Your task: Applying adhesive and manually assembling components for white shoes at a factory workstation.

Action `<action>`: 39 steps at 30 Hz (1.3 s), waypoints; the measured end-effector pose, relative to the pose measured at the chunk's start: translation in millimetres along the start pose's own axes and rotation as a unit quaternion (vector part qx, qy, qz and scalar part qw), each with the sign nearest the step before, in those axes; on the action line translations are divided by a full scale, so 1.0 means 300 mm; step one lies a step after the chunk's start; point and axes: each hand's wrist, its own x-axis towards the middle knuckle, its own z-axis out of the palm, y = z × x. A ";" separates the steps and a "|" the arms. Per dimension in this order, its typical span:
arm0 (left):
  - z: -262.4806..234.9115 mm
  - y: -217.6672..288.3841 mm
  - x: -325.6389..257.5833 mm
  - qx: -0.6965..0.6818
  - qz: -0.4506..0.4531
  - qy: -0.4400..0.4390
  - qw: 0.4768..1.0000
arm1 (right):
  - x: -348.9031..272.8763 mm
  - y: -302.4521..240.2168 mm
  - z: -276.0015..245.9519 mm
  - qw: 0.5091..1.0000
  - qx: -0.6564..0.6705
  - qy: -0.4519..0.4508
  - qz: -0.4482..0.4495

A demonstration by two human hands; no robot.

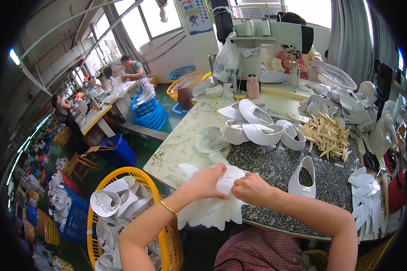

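Note:
At the table's near edge, my left hand (207, 181) has its fingers curled round a white shoe-upper piece (225, 184), thumb raised. My right hand (252, 188) is closed in a pinch at the right side of the same piece; its fingertips are partly hidden. Under both hands a pile of thin white scalloped pieces (210, 213) hangs over the edge. On the dark granite slab (267, 198) to the right, one white shoe upper (303, 178) stands alone. Several more white shoe uppers (263, 133) are grouped farther back, beside a clear round dish (210, 139).
A yellow basket (166, 217) full of white uppers stands at left. Beige strips (328, 135) and grey-white pieces (348, 106) are heaped at right. Behind is a sewing machine (276, 36) with a co-worker (312, 56). A pink bottle (253, 86) and blue bin (122, 151) also stand nearby.

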 end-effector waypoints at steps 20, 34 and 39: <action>0.001 -0.007 -0.006 -0.021 -0.018 -0.022 0.999 | 0.082 0.083 -0.063 0.987 0.044 -0.059 -0.140; -0.011 -0.001 -0.007 -0.024 -0.019 -0.023 0.999 | 0.090 0.079 -0.051 0.986 0.111 -0.042 -0.115; -0.002 -0.007 -0.005 -0.025 -0.019 -0.022 0.999 | 0.098 0.082 -0.061 0.984 0.122 -0.039 -0.124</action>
